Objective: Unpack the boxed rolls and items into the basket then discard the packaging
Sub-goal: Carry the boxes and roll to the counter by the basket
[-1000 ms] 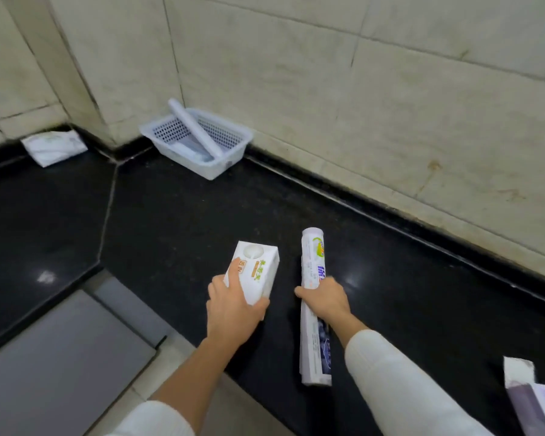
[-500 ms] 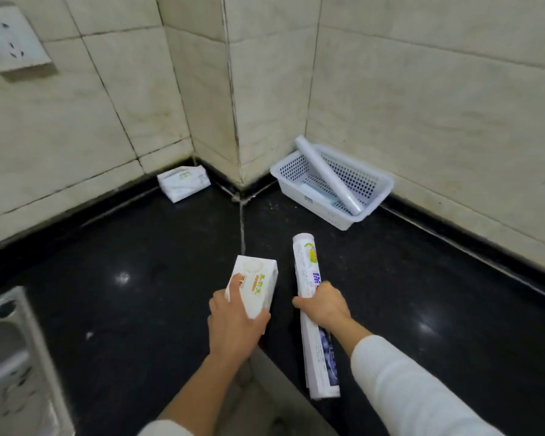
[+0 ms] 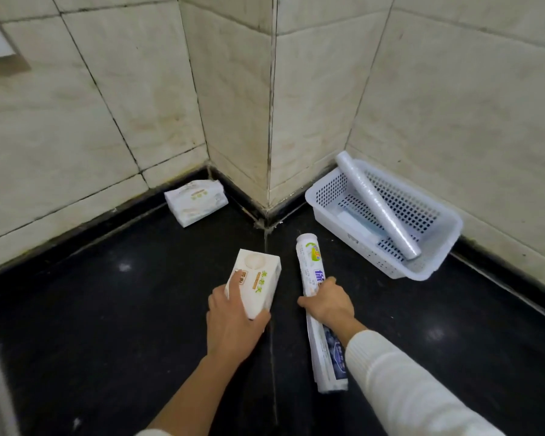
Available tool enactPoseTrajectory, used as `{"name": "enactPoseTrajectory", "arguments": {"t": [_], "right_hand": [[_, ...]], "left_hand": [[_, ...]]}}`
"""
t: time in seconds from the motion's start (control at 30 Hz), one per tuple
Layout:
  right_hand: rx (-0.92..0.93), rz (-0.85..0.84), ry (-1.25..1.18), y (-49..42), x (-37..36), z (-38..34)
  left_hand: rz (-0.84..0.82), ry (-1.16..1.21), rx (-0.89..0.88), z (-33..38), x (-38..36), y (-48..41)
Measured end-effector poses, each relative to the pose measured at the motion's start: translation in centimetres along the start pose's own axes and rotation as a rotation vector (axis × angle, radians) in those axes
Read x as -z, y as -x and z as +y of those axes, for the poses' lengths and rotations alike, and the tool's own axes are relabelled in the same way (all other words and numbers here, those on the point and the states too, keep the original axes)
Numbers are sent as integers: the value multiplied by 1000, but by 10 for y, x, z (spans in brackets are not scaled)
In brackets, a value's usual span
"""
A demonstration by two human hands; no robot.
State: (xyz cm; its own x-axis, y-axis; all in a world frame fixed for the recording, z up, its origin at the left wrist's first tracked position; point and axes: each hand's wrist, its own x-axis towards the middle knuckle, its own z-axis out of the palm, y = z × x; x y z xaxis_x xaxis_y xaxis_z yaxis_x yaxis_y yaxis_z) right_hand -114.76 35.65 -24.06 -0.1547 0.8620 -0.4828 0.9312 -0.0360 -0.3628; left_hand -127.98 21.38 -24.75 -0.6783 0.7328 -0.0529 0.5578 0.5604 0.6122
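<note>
My left grip (image 3: 233, 322) clamps box (image 3: 254, 283), right grip (image 3: 328, 305) clamps wrapped roll (image 3: 315, 297) — long roll could tip out of basket (image 3: 434, 262).

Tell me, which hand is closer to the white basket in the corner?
The right hand. It grips the long wrapped roll just below and left of the basket. The left hand holds the small white box farther left.

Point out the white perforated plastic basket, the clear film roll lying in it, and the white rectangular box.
White perforated plastic basket (image 3: 422, 273): head view, near rim.
Clear film roll (image 3: 375, 202): head view, mid-length.
White rectangular box (image 3: 260, 283): head view, printed top face.
</note>
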Motion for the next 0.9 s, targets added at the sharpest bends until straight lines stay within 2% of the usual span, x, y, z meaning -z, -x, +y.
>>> {"name": "enactPoseTrajectory", "arguments": {"t": [0.37, 0.57, 0.73, 0.9], "right_hand": [[-50, 122, 83, -16, -13, -19], [-81, 129, 91, -16, -13, -23], [-66, 139, 99, -6, -12, -25], [-28, 136, 9, 11, 1, -14]], "left_hand": [[-103, -216, -207, -46, 38, -125], [-106, -246, -274, -58, 54, -177], [-127, -299, -208, -52, 52, -171], [-90, -152, -278, -7, 34, -123]]}}
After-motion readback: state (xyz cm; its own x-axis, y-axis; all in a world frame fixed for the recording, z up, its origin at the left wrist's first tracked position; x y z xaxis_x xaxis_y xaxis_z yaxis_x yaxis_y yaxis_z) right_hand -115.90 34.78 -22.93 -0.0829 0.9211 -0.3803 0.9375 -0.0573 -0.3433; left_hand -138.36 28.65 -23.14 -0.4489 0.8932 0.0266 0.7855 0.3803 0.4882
